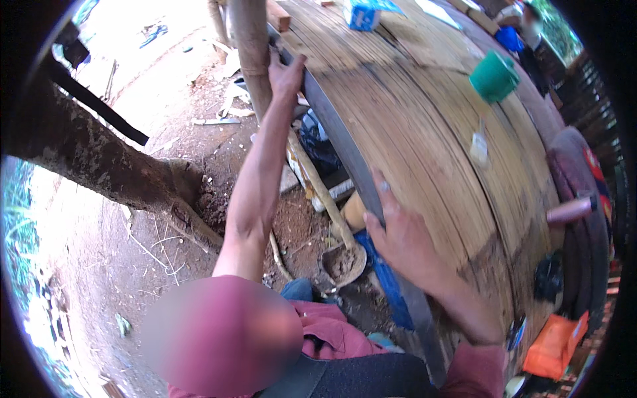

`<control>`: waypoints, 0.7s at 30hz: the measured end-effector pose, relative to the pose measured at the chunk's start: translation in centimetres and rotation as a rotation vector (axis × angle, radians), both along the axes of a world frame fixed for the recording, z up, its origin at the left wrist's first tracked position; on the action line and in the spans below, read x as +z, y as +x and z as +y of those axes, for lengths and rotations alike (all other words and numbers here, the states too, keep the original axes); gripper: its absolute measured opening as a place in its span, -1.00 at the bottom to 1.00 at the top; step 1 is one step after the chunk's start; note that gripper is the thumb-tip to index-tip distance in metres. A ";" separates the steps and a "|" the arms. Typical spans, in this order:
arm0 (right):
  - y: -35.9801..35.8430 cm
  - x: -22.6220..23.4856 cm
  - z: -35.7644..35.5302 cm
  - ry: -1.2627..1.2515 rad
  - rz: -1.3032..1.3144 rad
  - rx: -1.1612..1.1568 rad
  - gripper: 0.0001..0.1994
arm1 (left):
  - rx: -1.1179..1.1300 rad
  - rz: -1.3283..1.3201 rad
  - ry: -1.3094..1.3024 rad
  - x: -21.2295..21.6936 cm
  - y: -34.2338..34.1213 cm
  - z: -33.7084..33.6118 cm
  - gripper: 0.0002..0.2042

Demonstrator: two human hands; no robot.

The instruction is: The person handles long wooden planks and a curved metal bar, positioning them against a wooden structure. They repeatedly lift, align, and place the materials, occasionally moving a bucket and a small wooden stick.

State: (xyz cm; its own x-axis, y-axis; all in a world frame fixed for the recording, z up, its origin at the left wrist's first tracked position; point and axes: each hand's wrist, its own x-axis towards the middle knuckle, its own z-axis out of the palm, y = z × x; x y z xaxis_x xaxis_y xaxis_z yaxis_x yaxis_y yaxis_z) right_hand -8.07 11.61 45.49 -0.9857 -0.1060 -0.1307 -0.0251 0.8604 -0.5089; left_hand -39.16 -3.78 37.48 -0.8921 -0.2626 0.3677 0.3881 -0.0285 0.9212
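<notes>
A long dark grey strip (338,132) runs along the near edge of a slatted bamboo platform (405,119). At its far end, beside a bamboo post (251,53), my left hand (286,78) has its thumb and fingers around the strip. Closer to me, my right hand (401,232) grips the same strip, its thumb on the near side and its index finger stretched along the top. The undersides of both grips are hidden.
On the platform are a green mug (494,76), a paintbrush (479,147), a blue-and-white packet (361,16) and an orange packet (554,345). Below lies a wooden-handled shovel (342,265) with soil on it. A tree trunk (99,146) leans at left; a person (534,40) is far right.
</notes>
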 end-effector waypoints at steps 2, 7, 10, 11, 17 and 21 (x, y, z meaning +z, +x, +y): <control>0.7 -0.6 0.0 -0.047 0.051 0.006 -0.34 | -0.163 -0.088 0.050 -0.3 -0.8 -1.5 -0.21; 0.1 -0.6 -0.1 -0.002 0.094 -0.023 -0.33 | -0.170 -0.128 0.340 -0.1 7.1 1.6 -0.06; 0.5 -0.8 -0.8 0.085 0.138 -0.020 -0.32 | -0.218 -0.156 0.361 0.4 8.8 2.2 -0.20; 0.6 -0.8 -1.1 0.113 0.170 -0.011 -0.32 | -0.228 -0.147 0.347 0.0 8.1 2.0 -0.23; 1.0 -0.7 -1.1 0.063 0.207 -0.005 -0.30 | -0.185 -0.270 0.559 1.5 7.4 -1.5 -0.23; 1.2 0.4 -3.0 0.091 0.086 -0.052 -0.27 | -0.251 -0.280 0.256 0.2 4.0 -1.7 -0.32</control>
